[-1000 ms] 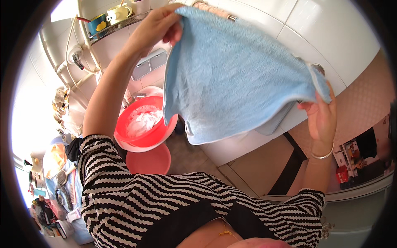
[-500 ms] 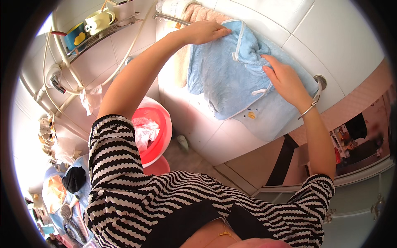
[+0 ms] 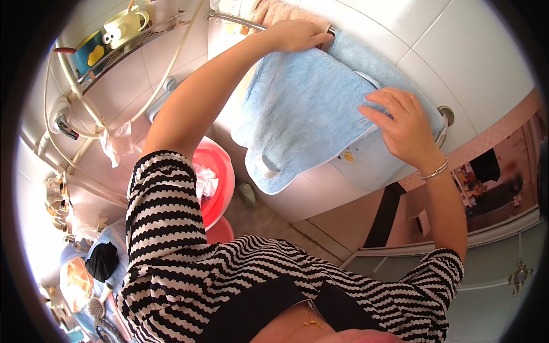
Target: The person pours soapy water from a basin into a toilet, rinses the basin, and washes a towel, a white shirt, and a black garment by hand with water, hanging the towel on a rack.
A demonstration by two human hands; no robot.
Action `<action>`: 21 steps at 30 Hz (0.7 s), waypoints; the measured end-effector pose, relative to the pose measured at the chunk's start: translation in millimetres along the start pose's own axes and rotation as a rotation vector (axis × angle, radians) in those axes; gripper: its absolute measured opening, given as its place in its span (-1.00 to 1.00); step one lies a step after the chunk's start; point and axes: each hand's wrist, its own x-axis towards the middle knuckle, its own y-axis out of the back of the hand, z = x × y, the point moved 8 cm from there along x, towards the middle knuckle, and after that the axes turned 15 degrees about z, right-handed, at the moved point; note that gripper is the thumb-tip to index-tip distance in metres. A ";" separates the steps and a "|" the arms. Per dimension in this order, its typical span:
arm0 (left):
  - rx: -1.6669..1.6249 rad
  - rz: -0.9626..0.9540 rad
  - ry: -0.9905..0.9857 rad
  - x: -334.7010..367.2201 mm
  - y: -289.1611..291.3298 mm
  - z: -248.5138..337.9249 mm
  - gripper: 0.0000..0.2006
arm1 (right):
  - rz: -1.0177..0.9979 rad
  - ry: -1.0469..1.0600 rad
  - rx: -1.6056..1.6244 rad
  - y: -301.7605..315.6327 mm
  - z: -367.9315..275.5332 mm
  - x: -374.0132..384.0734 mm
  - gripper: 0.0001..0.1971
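Note:
A light blue plush towel (image 3: 303,103) with white edging hangs from the metal rail (image 3: 237,20) on the tiled wall, and a white loop shows near its lower left corner. My left hand (image 3: 294,35) lies at its top by the rail, fingers together and closed on the upper edge. Close to the towel's right edge is my right hand (image 3: 403,123), open, its fingers apart and slightly bent; whether the fingertips touch the cloth I cannot tell. Behind hangs a second pale blue towel (image 3: 374,60) with a small yellow print. A peach towel (image 3: 286,11) shows beyond my left hand.
Below my left arm stands a red and white basin (image 3: 220,177) with pale cloth inside. A wire shelf (image 3: 134,43) with cups, a hose (image 3: 166,77) and a faucet (image 3: 62,117) are on the left. A hairbrush (image 3: 97,308) lies at lower left; a mirror (image 3: 492,177) is on the right.
The bunched blue towel has been spread flat and hangs lower and further left. My left hand has shifted slightly left and up; my right hand has let go of the folds and moved right and down.

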 end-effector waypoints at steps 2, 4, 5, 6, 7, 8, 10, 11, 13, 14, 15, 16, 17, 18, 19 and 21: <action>-0.218 0.193 -0.020 -14.4 24.9 -8.3 -0.55 | -0.006 0.058 -0.008 -0.2 -7.8 -4.3 -0.82; -0.265 0.701 -0.112 -47.7 72.2 -12.1 -0.79 | 0.045 -0.018 -0.015 7.9 7.4 -13.2 -0.85; -0.299 0.816 0.028 -63.6 78.0 -32.1 -0.81 | 0.078 -0.118 0.003 12.1 17.8 -16.0 -0.86; -0.336 0.931 0.168 -82.0 82.2 -47.1 -0.83 | 0.110 -0.216 0.021 16.9 27.6 -19.5 -0.87; -0.419 0.919 0.271 -92.9 69.2 -64.7 -0.82 | 0.139 -0.316 0.050 18.1 36.7 -23.0 -0.88; -0.494 0.904 0.372 -104.2 58.5 -79.8 -0.80 | 0.132 -0.453 0.134 14.1 47.3 -28.1 -0.90; -0.810 0.630 0.618 -107.2 15.3 -81.0 -0.78 | 0.090 -0.724 0.276 11.7 67.0 -40.4 -0.93; -0.867 0.562 0.647 -104.6 8.4 -80.7 -0.78 | 0.043 -0.688 0.208 13.5 68.6 -37.4 -0.93; -0.999 0.559 0.652 -98.1 3.0 -75.7 -0.77 | 0.049 -0.680 0.165 20.2 74.4 -34.6 -0.93; -1.047 0.600 0.632 -93.2 13.1 -83.3 -0.80 | 0.050 -0.678 0.141 22.2 78.3 -35.2 -0.93; -1.066 0.683 0.667 -88.1 28.7 -95.3 -0.80 | 0.047 -0.731 0.154 22.7 92.1 -41.0 -0.94; -1.076 0.764 0.708 -85.6 44.4 -110.2 -0.81 | -0.010 -0.786 0.191 13.9 97.2 -41.9 -0.94; -1.003 0.799 0.757 -82.5 56.9 -125.2 -0.82 | -0.073 -0.838 0.221 7.4 102.6 -41.4 -0.93; -0.932 0.831 0.802 -79.5 67.6 -139.9 -0.82 | -0.135 -0.890 0.246 4.5 106.8 -41.0 -0.93; -0.896 0.817 0.835 -76.5 73.9 -157.3 -0.82 | -0.178 -0.880 0.322 -4.3 99.2 -34.6 -0.87; -0.833 0.811 0.889 -77.1 80.1 -165.6 -0.84 | -0.079 -0.621 0.255 -10.2 84.5 -18.3 -0.85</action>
